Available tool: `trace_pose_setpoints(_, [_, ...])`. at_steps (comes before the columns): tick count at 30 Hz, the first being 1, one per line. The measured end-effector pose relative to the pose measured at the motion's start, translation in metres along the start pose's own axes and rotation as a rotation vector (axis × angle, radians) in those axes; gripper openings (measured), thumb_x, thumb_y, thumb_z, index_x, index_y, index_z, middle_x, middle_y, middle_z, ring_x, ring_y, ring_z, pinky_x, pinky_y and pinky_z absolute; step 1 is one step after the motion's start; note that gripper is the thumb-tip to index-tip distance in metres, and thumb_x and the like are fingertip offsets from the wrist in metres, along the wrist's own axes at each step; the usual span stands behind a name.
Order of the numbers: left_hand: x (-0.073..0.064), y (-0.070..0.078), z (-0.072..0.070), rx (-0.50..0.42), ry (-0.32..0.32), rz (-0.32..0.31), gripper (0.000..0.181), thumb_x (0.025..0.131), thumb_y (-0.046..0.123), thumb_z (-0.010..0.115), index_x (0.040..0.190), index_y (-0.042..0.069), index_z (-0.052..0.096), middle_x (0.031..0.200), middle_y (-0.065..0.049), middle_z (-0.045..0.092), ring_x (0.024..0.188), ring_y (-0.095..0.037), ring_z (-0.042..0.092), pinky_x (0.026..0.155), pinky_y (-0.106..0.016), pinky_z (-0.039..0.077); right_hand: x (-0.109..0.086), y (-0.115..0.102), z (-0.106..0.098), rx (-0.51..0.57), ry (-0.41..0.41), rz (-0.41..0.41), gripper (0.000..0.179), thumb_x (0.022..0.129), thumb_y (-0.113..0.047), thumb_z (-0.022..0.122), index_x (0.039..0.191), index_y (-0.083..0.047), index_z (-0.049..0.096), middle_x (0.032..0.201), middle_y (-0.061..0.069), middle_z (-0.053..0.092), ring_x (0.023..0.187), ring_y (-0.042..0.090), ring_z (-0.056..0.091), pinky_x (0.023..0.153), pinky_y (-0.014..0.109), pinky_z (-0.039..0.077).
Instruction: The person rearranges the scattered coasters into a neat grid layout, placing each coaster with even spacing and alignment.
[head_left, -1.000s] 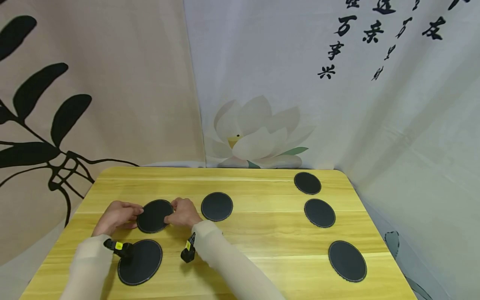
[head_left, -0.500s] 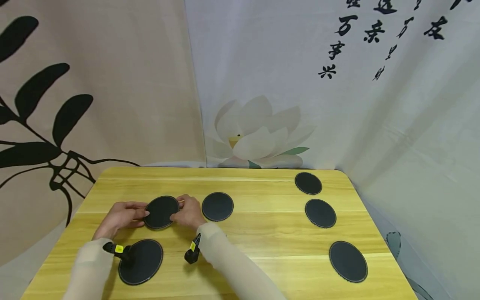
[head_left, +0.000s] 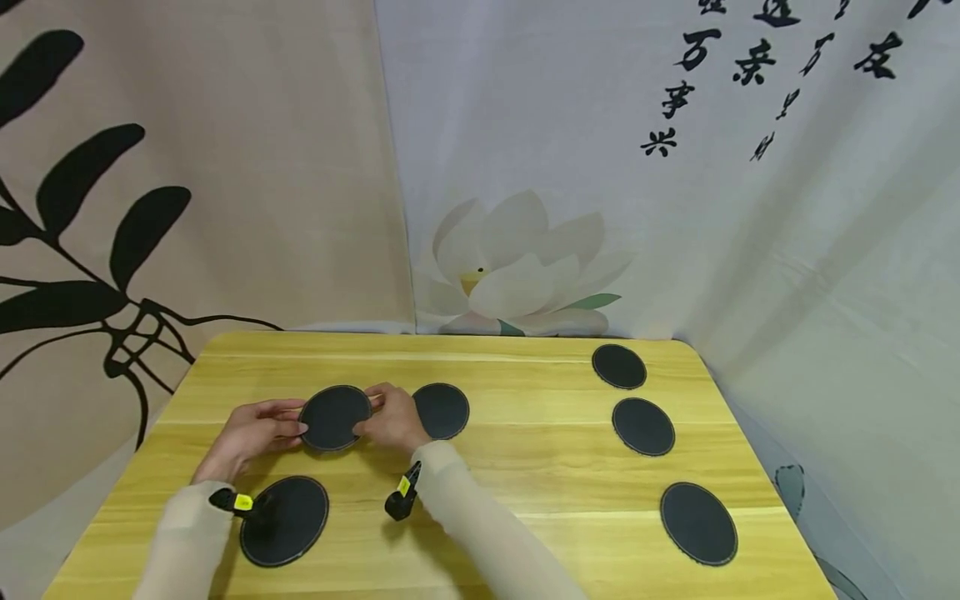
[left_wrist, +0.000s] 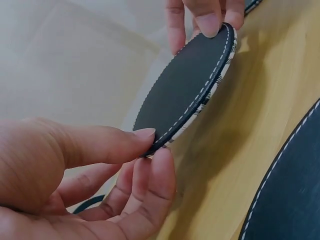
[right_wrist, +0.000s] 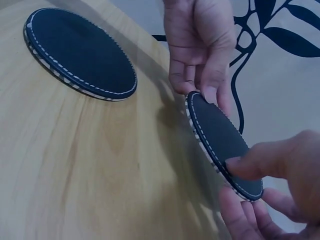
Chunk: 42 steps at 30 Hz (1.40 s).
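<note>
Between my two hands a round black coaster [head_left: 335, 418] with white edge stitching is held just above the table. My left hand [head_left: 257, 433] pinches its left edge, thumb on the black face and fingers beneath, as the left wrist view shows of the coaster [left_wrist: 182, 87]. Opposite, my right hand [head_left: 396, 419] pinches the right edge with thumb [right_wrist: 245, 167] on top. A patterned light rim shows along the coaster's side. Just behind my right hand lies another black coaster [head_left: 444, 411], partly covered by it. A larger black round mat [head_left: 288, 525] lies below my left hand, partly behind the wrist camera.
On the right side of the wooden table [head_left: 525, 500] lie a small black disc [head_left: 618, 367], a middle-sized disc [head_left: 643, 427] and a larger disc [head_left: 699, 523]. A printed curtain [head_left: 525, 125] hangs behind the table's far edge. Each wrist wears a small black camera [head_left: 402, 496].
Both hands have carried the coaster rightward and slightly toward the far side, bringing it closer to the coaster beside my right hand. The other discs have stayed in place.
</note>
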<state>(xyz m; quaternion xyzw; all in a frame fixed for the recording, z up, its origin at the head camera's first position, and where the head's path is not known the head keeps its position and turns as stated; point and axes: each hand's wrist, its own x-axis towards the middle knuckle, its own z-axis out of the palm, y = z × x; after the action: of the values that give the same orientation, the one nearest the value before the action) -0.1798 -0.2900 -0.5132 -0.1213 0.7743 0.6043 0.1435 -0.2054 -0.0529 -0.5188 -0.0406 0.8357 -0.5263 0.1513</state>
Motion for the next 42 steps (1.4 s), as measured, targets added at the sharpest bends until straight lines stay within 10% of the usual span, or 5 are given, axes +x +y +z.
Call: trace_pose_setpoints(42, [-0.001, 0.038, 0.067, -0.158, -0.009, 0.096, 0.062, 0.090, -0.001, 0.075, 0.146, -0.004, 0.051, 0.111, -0.007, 0.058, 0.083, -0.008, 0.072, 0.083, -0.029, 0.064, -0.012, 0.016, -0.083, 0.010, 0.015, -0.114, 0.056, 0.080, -0.011, 0.086, 0.133, -0.015, 0.066, 0.116, 0.007, 0.065, 0.090, 0.014, 0.061, 0.074, 0.027, 0.056])
